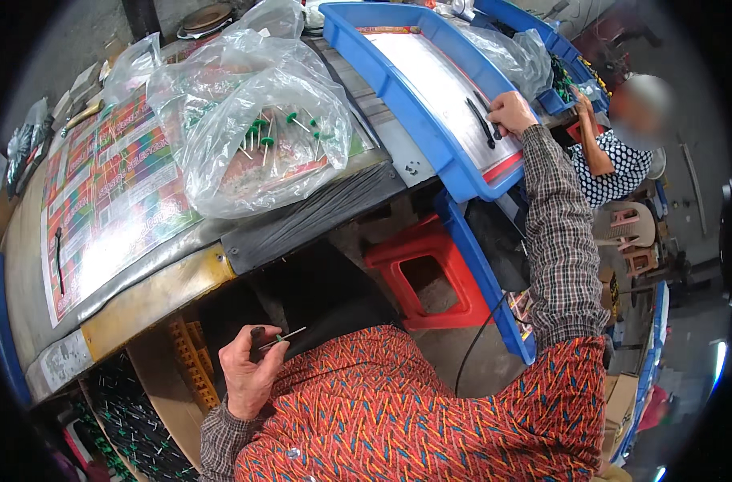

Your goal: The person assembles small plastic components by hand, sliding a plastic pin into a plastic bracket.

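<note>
My left hand (249,371) is above my lap, thumb and fingers pinched round a thin metal pin (296,332) with a small green part. A dark piece also shows at those fingertips; its kind is unclear. My right hand (510,114) reaches over the large blue tray (454,173), its fingers closed at the end of a short black piece, partly hidden by them. Beside it a longer, slim black strip (480,123) lies on the tray's white lining. Several green-headed metal pins (267,142) lie in the mouth of a clear plastic bag (221,173) on the table.
A thin black strip (59,261) lies on the printed sheet (113,213) at left. Below the table are a red stool (430,277) and a box of dark, green-tipped pieces (133,402). A co-worker (611,161) sits at right, near another blue tray (554,100).
</note>
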Tool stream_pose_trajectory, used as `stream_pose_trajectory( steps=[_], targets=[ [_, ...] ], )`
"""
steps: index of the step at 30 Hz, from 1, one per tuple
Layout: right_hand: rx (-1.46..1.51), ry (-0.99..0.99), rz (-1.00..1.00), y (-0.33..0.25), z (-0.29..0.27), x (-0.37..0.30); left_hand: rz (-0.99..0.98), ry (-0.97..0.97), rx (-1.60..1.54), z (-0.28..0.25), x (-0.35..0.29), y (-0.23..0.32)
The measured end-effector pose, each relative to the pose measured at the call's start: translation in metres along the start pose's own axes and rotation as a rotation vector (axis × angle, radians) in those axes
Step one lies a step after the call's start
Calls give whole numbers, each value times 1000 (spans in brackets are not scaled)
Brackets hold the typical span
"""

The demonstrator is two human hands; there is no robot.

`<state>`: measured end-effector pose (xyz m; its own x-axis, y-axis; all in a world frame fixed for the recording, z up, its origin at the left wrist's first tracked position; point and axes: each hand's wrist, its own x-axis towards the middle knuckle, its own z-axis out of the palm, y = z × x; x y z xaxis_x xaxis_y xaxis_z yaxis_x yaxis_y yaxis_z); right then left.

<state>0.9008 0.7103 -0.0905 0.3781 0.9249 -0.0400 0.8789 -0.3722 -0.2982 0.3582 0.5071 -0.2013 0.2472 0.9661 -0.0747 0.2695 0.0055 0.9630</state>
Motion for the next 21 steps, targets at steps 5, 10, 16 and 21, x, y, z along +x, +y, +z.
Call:
stream_pose_trajectory(
  steps=[5, 10, 16, 21],
  targets=[
    [255, 212, -69, -30, -15, -35, -90, -12, -181, -11, -7, 0],
    [650, 208, -384, -113, -16, -115, -145, 18, -302, -16, -5, 10],
    [913, -165, -332, -175, 34, -204, -94, 61, -390, -26, -5, 18],
    [1167, -550, -257, -189, 86, -241, -91, 64, -391, -32, -9, 24]
  ],
)
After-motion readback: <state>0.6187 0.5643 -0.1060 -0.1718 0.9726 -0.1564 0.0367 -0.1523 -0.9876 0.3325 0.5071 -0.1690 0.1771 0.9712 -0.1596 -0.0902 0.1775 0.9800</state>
